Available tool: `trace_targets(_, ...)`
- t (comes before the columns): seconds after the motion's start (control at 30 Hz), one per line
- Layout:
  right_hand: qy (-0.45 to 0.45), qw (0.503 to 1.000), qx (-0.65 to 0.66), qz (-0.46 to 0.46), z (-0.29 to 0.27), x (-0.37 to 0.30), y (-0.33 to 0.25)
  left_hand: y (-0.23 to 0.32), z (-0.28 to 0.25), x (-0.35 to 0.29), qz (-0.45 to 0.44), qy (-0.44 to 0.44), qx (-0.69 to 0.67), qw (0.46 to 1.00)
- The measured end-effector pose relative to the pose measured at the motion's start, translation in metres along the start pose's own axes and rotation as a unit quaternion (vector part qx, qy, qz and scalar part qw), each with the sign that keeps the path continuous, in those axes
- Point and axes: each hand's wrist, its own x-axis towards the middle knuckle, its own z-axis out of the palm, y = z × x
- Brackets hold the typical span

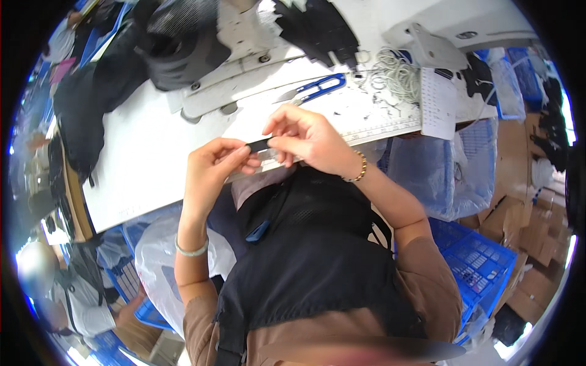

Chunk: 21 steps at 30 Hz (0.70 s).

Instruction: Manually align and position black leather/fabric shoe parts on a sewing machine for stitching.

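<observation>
A short strip of black fabric (259, 146) is stretched between my two hands, just above the front edge of the white sewing table (140, 140). My left hand (217, 165) pinches its left end between thumb and fingers. At the other end, my right hand (308, 140) grips the strip with thumb and forefinger. Beyond my hands lies a pair of blue-handled thread snips (320, 88). The base of a sewing machine (244, 73) stands behind them, partly covered by dark material.
Black fabric pieces (320, 30) lie at the back. A tangle of pale cord (397, 76) sits near a paper sheet (437, 104). On the right are a plastic-lined bin (439, 177) and a blue crate (479, 259). Dark cloth (82, 116) drapes the table's left side. Another person (85, 299) is at lower left.
</observation>
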Motion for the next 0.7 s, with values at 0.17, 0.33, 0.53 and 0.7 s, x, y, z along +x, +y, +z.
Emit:
trace_targets(0.17,0.017,1.0,-0.011,-0.015,-0.003,0.001,0.007,-0.005,0.009,0.005,0.012,0.01,0.003,1.0)
trace_targets(0.33,0.02,0.999,-0.008,-0.026,-0.002,-0.005,0.001,-0.007,0.013,0.003,0.002,0.032,-0.056,0.998)
trace_targets(0.53,0.03,0.999,-0.023,-0.01,-0.003,-0.007,0.0,-0.007,0.021,0.003,0.025,0.056,-0.032,0.998)
trace_targets(0.7,-0.004,0.995,-0.096,0.018,0.007,0.008,-0.001,-0.011,0.008,-0.004,0.026,0.073,-0.041,0.996)
